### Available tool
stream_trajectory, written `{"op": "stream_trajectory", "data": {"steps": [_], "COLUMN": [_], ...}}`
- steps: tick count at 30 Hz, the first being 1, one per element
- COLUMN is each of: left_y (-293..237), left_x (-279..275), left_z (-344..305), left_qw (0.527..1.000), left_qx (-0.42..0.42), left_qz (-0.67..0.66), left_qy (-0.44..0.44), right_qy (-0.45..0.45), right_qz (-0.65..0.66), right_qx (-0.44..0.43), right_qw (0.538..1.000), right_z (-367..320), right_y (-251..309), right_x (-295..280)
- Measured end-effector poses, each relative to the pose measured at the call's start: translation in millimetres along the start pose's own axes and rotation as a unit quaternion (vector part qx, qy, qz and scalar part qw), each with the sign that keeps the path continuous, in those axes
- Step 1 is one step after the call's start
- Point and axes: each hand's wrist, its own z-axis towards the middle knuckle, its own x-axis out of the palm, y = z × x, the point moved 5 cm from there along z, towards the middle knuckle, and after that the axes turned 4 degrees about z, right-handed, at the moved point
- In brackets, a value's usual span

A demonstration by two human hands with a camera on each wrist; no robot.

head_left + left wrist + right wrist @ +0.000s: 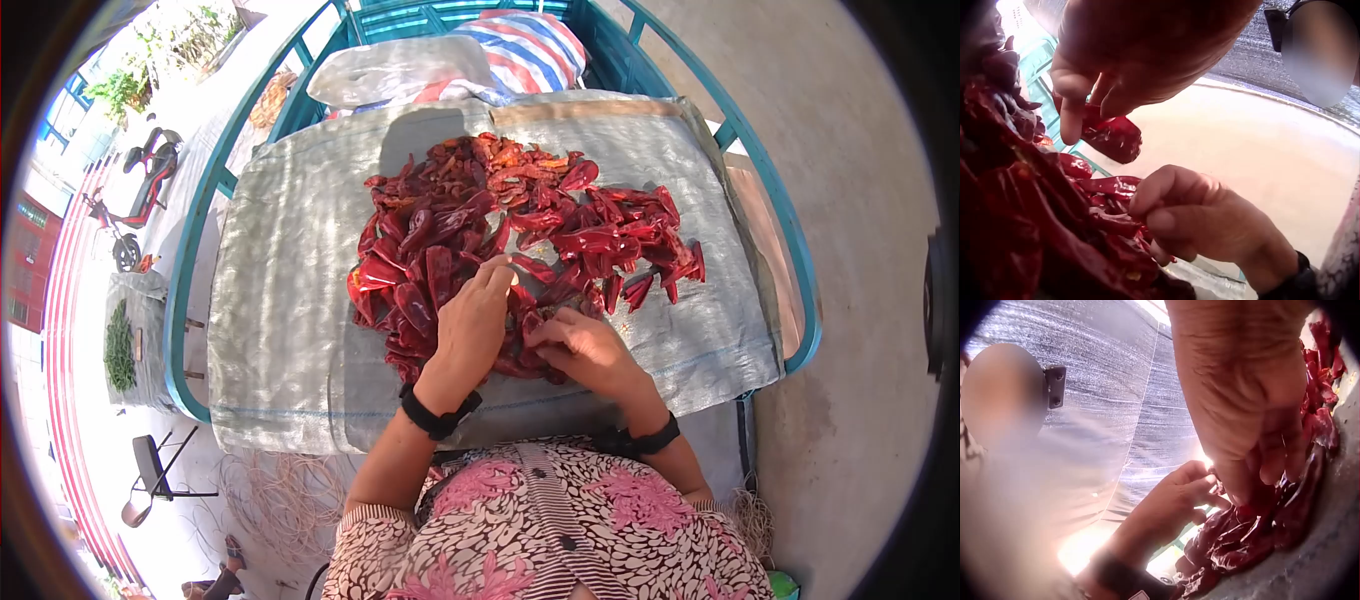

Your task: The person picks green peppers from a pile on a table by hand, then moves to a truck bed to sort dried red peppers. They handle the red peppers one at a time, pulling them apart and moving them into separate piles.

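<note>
- Left hand (470, 325): fingers curled together, thumb and fingertips pinching one chili (1113, 136). In the left wrist view the chili hangs just under the fingers, in the upper left of the frame.
- Right hand (585, 350): fingers bent down and dug into the near edge of the chili pile (450, 240), closed on a few pods. The exact pod gripped cannot be told.
- The two hands sit just beside each other at the lower centre of the head view, both touching the pile's near edge.
- The chili pile spreads from the hands toward the upper centre and right of the frame, dark red and dried.
- The pile lies on a grey woven sheet (290, 300) laid over a blue-green cart (200, 230).
- A striped sack (535, 45) lies at the cart's far end, top centre.
- A red scooter (145, 180) stands at the far left, well apart.
</note>
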Motion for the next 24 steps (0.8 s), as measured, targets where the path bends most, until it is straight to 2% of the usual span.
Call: {"op": "stream_trajectory", "data": {"steps": [1,4,7,8,11,12,14,17,18,21,24], "left_y": [-2,-10,-13,-13,-21,-21,-19,-8,-5,9,6], "left_x": [-3,-17,-21,-21,-18,-16,-14,-28,-30,-13,6], "left_z": [0,-1,-5,-7,-10,-11,-10,-10,-11,-14,-15], "left_qw": [1.000,0.996,0.992,0.991,0.990,0.987,0.981,0.983,0.984,0.991,0.998], "left_qx": [-0.013,-0.024,-0.019,-0.019,-0.027,-0.032,-0.041,-0.086,-0.089,-0.100,-0.026], "left_qz": [-0.027,-0.080,-0.104,-0.109,-0.135,-0.151,-0.183,-0.037,0.000,-0.083,0.064], "left_qy": [-0.010,-0.040,-0.067,-0.075,-0.042,-0.041,-0.042,-0.159,-0.156,-0.030,0.012], "right_qy": [-0.033,-0.136,-0.260,-0.258,-0.174,-0.162,-0.175,-0.225,-0.230,-0.288,-0.327], "right_qz": [0.018,0.080,0.204,0.217,0.274,0.209,0.211,0.280,0.290,0.287,0.261], "right_qx": [-0.034,-0.018,0.088,0.103,0.062,0.037,0.043,0.082,0.090,0.081,0.094], "right_qw": [0.999,0.987,0.940,0.936,0.944,0.964,0.961,0.930,0.925,0.910,0.903], "right_z": [1,4,2,3,7,10,10,9,11,16,13], "right_y": [-4,-20,-23,-17,-5,7,-7,-12,-14,-9,-8], "right_x": [0,-15,-30,-32,-24,-24,-15,-21,-28,-43,-46]}}
